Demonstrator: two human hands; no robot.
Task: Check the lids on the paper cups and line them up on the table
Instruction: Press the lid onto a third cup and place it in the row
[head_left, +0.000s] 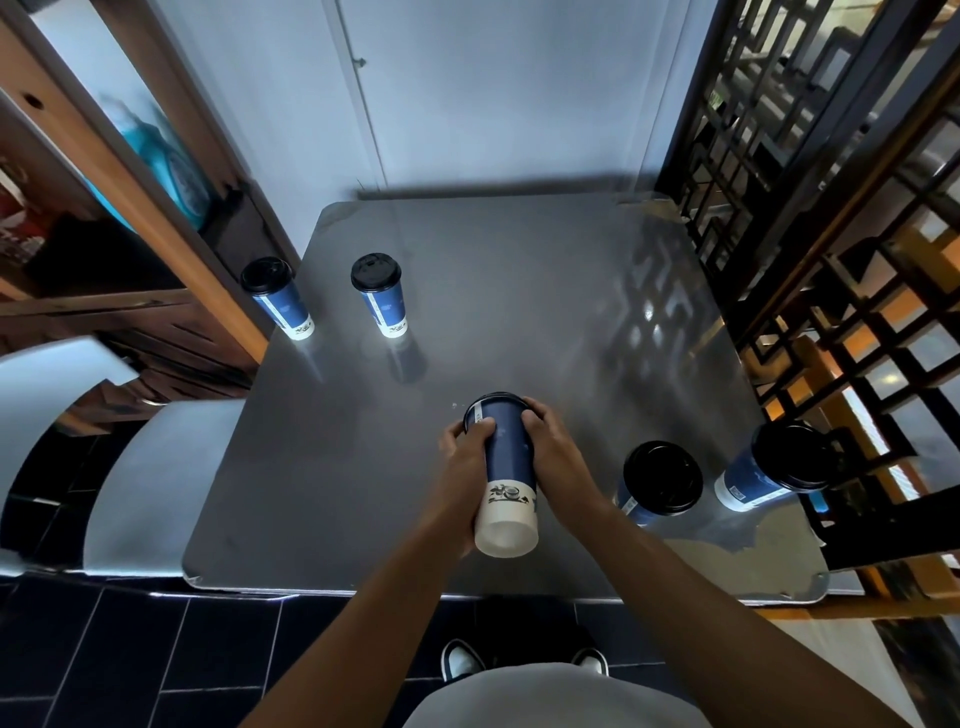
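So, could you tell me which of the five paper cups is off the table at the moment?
The held cup: left hand and right hand grip it, tilted with its white base toward the camera. The other four stand upright on the table.

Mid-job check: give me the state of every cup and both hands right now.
Held blue paper cup: tipped, lid away, off table.
Two far-left black-lidded blue cups: upright, lidded.
Two near-right black-lidded cups: upright, lidded.
Left hand: grips held cup.
Right hand: grips held cup.

Café or tea shop, steel-topped table (519, 322) carrying lidded blue takeaway cups (382, 296), black lattice screen (810, 218) at two o'clock, wooden shelving (130, 244) at ten o'clock, dark tiled floor (130, 654).
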